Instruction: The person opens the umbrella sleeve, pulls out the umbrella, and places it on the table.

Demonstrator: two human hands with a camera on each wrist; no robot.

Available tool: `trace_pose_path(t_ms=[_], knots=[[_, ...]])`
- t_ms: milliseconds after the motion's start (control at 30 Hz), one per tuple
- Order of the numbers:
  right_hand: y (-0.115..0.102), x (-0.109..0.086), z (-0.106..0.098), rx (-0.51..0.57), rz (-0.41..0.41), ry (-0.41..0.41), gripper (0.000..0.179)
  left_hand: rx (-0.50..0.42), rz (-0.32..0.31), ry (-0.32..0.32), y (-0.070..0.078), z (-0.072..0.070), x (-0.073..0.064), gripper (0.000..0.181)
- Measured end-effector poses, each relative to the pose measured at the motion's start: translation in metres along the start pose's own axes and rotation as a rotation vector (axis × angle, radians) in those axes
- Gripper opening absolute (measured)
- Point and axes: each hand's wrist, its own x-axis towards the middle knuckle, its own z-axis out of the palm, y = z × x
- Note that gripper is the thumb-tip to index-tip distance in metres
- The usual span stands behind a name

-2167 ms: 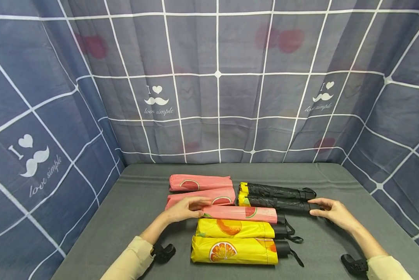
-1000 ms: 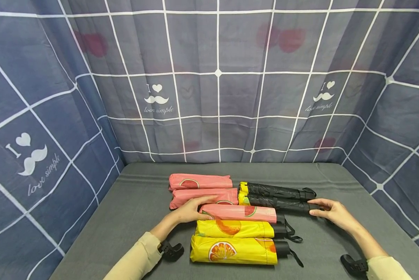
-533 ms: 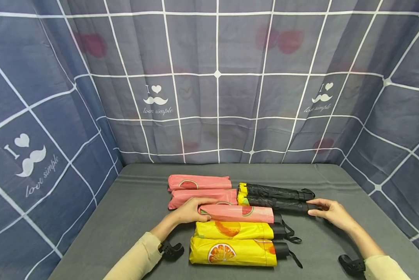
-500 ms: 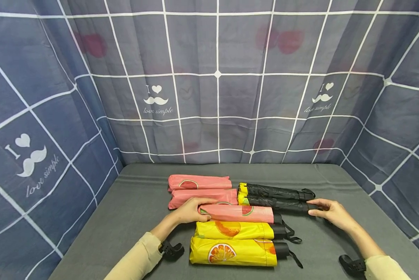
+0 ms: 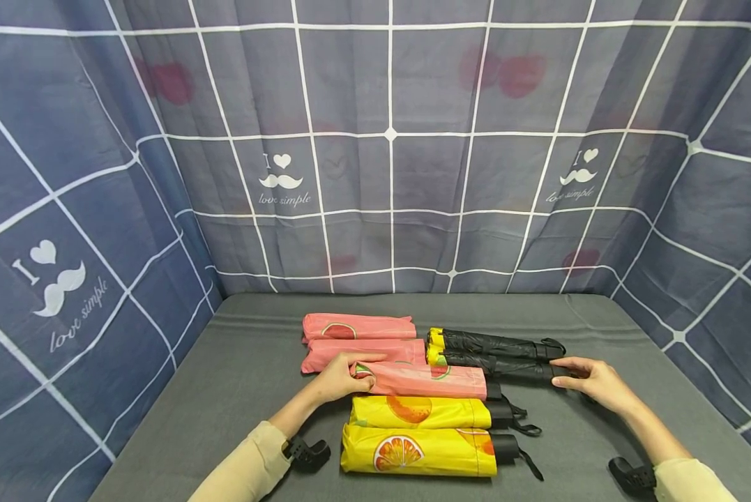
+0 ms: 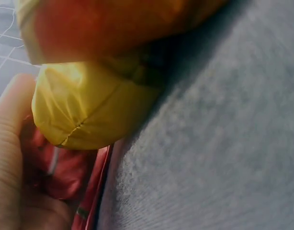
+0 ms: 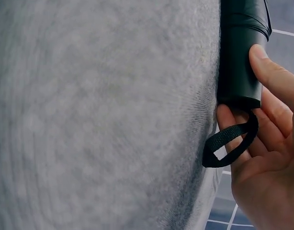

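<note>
My left hand (image 5: 336, 378) pinches the left end of a folded pink umbrella (image 5: 428, 381) with a watermelon print. In the left wrist view its thumb (image 6: 8, 153) lies beside pink fabric (image 6: 61, 172), partly hidden behind a yellow umbrella (image 6: 84, 105). My right hand (image 5: 604, 385) holds the handle end of the nearer black umbrella (image 5: 501, 366). The right wrist view shows thumb and fingers around that black handle (image 7: 240, 62), its strap loop (image 7: 228, 143) hanging free. Just behind the left hand lies another pink umbrella (image 5: 362, 354).
Two yellow orange-print umbrellas (image 5: 422, 411) lie side by side in front of the pink one. Farther back are a third pink umbrella (image 5: 359, 325) and a second black umbrella (image 5: 494, 342). Grey cloth (image 5: 249, 348) covers the table, with checked curtains (image 5: 350, 174) behind and at both sides.
My left hand has moved slightly right. The middle pink umbrella has straightened toward the black ones. The front pink umbrella has turned and shifted a little left and back. My right hand stays put.
</note>
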Motion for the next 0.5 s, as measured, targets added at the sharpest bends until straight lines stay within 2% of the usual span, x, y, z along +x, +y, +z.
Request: trace_pose_path(t_ms=[33, 133, 267, 400, 500], knots=[[-0.001, 0.0, 0.0, -0.005, -0.003, -0.001, 0.049, -0.018, -0.002, 0.005, 0.005, -0.001, -0.001, 0.046], [-0.005, 0.0, -0.001, -0.033, -0.008, 0.01, 0.049, -0.071, -0.018, 0.019, 0.005, -0.002, -0.002, 0.046], [-0.013, 0.0, -0.009, -0.043, -0.028, 0.101, 0.044, -0.112, -0.047, 0.047, 0.01, -0.005, -0.005, 0.047], [-0.026, -0.002, -0.021, 0.029, -0.058, 0.207, 0.038, -0.149, -0.046, 0.062, 0.016, -0.008, -0.007, 0.048], [-0.042, -0.003, -0.024, 0.118, -0.095, 0.213, 0.036, -0.173, -0.025, 0.063, 0.021, -0.01, -0.007, 0.048]])
